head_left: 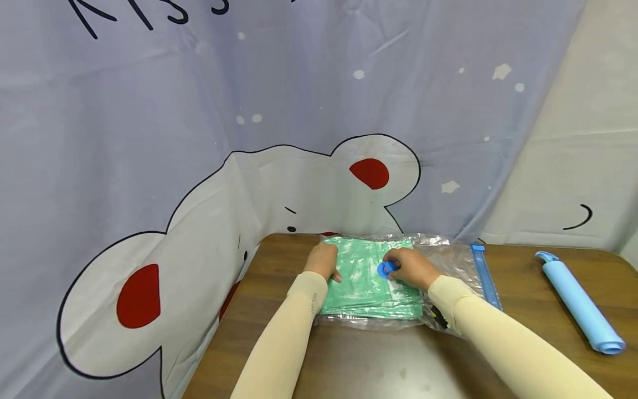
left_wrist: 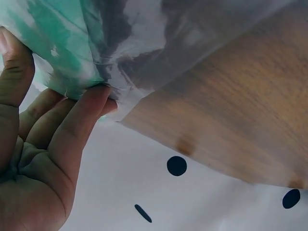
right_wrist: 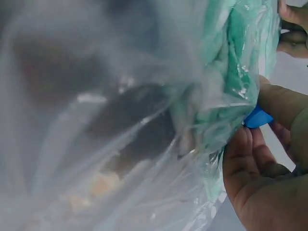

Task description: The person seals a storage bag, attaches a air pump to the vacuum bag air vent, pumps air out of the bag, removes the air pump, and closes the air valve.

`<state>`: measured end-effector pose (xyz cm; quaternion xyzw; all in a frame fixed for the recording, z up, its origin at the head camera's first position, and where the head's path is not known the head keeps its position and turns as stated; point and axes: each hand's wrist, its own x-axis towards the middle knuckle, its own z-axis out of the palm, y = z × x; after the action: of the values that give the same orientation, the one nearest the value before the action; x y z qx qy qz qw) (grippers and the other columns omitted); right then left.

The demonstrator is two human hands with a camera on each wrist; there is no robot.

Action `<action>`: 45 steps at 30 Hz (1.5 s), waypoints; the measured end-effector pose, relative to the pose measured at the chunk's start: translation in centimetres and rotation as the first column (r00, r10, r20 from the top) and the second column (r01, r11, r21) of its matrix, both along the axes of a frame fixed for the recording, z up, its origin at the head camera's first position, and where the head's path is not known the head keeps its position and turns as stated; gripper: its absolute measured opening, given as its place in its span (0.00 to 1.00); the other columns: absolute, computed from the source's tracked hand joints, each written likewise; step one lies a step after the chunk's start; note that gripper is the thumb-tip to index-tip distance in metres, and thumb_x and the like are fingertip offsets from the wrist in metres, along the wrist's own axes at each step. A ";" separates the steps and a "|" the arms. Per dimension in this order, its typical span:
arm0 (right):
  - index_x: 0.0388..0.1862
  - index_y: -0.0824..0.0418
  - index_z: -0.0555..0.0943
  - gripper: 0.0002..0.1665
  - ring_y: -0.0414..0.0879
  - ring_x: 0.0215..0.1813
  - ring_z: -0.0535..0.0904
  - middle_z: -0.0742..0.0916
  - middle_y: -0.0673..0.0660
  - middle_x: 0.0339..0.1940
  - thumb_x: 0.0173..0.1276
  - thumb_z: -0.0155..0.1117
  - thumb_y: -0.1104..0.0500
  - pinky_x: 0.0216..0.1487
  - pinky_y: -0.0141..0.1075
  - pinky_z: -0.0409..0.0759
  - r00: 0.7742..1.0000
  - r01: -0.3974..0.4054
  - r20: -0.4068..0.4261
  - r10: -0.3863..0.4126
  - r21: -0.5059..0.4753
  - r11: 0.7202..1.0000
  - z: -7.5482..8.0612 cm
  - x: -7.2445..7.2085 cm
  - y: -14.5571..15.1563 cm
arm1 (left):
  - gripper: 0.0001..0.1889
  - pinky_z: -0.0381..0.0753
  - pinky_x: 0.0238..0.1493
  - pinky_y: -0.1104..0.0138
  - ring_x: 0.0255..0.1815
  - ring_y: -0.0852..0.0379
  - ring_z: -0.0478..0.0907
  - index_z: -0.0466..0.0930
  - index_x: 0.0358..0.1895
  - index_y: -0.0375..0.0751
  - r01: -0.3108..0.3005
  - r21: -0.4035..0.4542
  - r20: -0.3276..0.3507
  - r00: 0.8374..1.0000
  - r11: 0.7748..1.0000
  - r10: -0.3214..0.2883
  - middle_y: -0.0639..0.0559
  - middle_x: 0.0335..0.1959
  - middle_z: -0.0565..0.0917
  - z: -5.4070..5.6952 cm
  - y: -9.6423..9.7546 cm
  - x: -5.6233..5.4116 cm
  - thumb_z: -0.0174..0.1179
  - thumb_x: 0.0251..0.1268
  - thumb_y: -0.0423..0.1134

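A clear plastic vacuum storage bag (head_left: 448, 257) lies flat on the table with folded green cloth (head_left: 359, 299) inside. My left hand (head_left: 323, 261) rests on the bag's left part. In the left wrist view its fingers (left_wrist: 79, 120) reach out fairly straight and touch the plastic over the cloth. Toward the right of the cloth, my right hand (head_left: 411, 268) pinches the blue valve cap (head_left: 390, 266) on the bag's upper face. The right wrist view shows the blue cap (right_wrist: 258, 118) between thumb and fingers, partly hidden by them.
A blue zip strip with a slider (head_left: 485, 277) closes off the bag's right end. Farther right, a light blue hand pump (head_left: 578, 299) lies on the wooden table (head_left: 369, 360). A printed curtain (head_left: 299, 188) hangs right behind the table's back edge.
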<state>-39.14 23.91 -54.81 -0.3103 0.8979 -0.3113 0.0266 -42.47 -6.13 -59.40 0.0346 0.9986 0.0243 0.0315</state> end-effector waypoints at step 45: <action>0.48 0.66 0.95 0.14 0.51 0.46 0.91 0.97 0.60 0.46 0.63 0.83 0.66 0.53 0.50 0.93 0.998 -0.038 -0.025 0.049 0.326 0.944 4.4 0.4 -2.4 | 0.32 0.94 0.63 0.51 0.53 0.54 0.92 0.96 0.51 0.44 0.028 -0.059 -0.034 0.999 0.998 -0.030 0.49 0.49 0.98 0.2 0.1 -0.1 0.92 0.41 0.56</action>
<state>-38.78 21.47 -50.38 -0.3265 0.9302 -0.1529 0.0695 -42.58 -5.99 -59.20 0.0487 0.9987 -0.0062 0.0152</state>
